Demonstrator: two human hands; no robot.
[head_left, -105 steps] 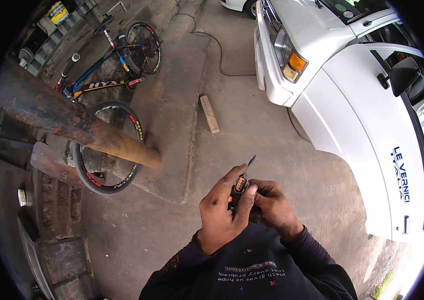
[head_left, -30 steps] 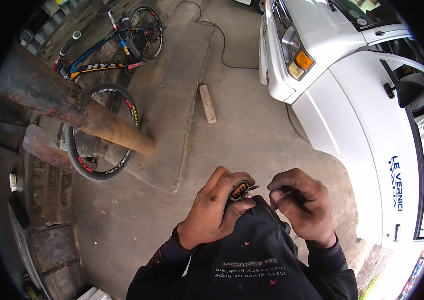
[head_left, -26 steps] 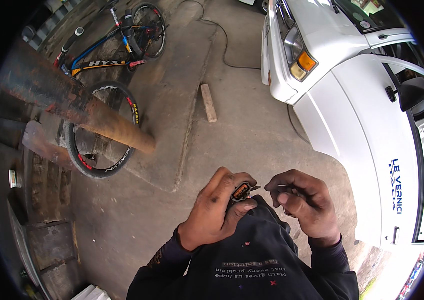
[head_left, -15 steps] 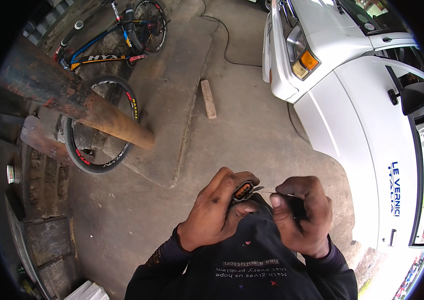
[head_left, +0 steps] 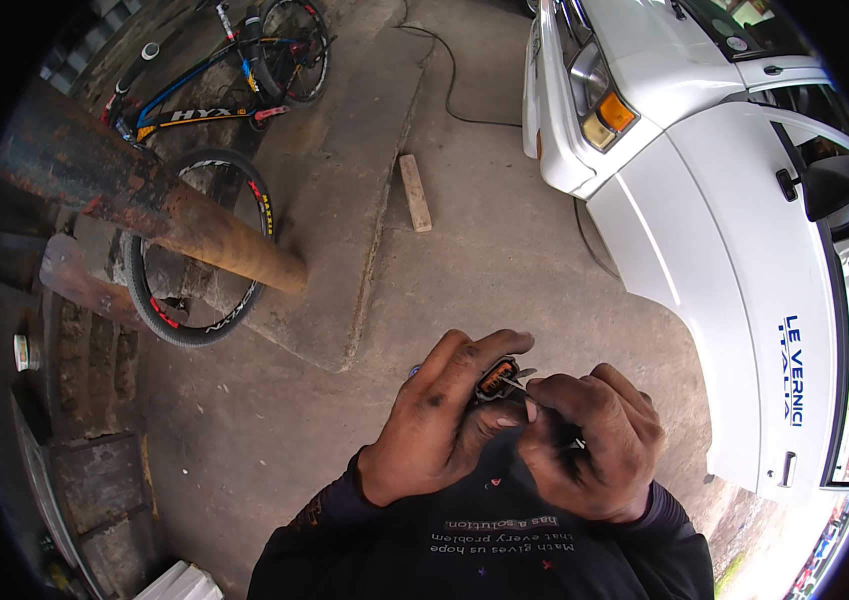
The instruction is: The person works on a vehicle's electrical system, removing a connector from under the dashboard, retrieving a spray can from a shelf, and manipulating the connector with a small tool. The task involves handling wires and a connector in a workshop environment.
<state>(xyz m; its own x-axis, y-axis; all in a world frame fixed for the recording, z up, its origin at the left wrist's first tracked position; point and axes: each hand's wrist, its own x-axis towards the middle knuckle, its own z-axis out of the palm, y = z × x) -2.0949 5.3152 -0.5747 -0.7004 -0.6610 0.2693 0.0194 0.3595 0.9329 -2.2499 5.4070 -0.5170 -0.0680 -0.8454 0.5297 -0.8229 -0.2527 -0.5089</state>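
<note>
My left hand (head_left: 429,425) is wrapped round a small dark electrical connector (head_left: 496,379), its orange inner face turned up and to the right. A thin metal pick (head_left: 515,384) is pinched between the thumb and forefinger of my right hand (head_left: 599,440). Its tip is at the orange face; whether it has gone inside a slot, I cannot tell. Beside the connector a short, flat grey piece sticks out toward my right fingers. Both hands are close together in front of my dark shirt (head_left: 494,500), and blackish stains mark the fingers.
A white vehicle (head_left: 689,230) stands at the right. On the left are a rusty pole (head_left: 194,225) and a bicycle (head_left: 206,118) behind it. A wooden block (head_left: 414,193) lies on the concrete floor, with a black cable (head_left: 453,85) farther off.
My right hand has moved left, bringing the pick up to the connector's orange face. The left hand has shifted only slightly and still holds the connector.
</note>
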